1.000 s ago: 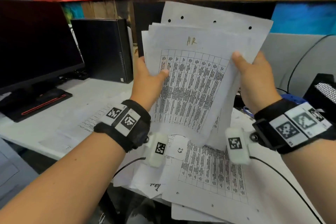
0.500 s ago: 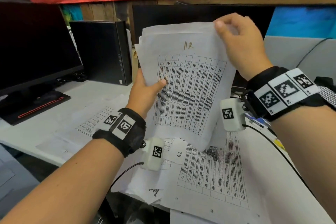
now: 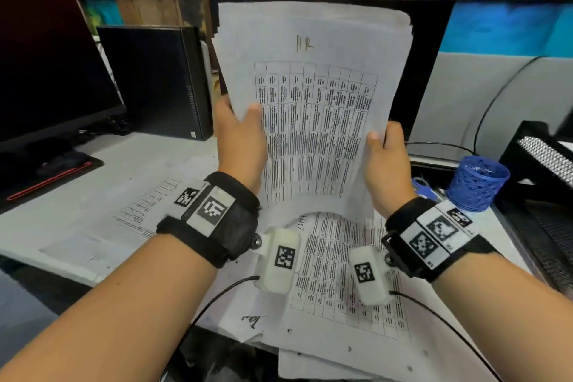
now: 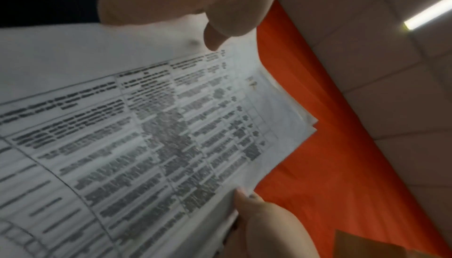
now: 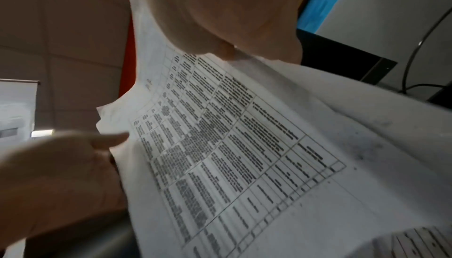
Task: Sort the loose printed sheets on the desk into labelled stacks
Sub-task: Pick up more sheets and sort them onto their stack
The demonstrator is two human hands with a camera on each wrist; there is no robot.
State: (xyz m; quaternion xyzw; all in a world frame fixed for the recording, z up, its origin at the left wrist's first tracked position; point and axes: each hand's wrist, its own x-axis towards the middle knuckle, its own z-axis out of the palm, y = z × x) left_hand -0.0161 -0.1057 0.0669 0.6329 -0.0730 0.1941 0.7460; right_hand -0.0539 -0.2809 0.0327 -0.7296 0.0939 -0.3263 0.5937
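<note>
Left hand (image 3: 238,139) and right hand (image 3: 384,161) clamp the side edges of a bundle of sheets (image 3: 313,108), upright above the desk (image 3: 93,183) | more sheets (image 3: 338,285) lie loose underneath | sorting seems far from finished

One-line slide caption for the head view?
Left hand and right hand hold a sheaf of printed sheets upright above more loose sheets on the desk.
</note>
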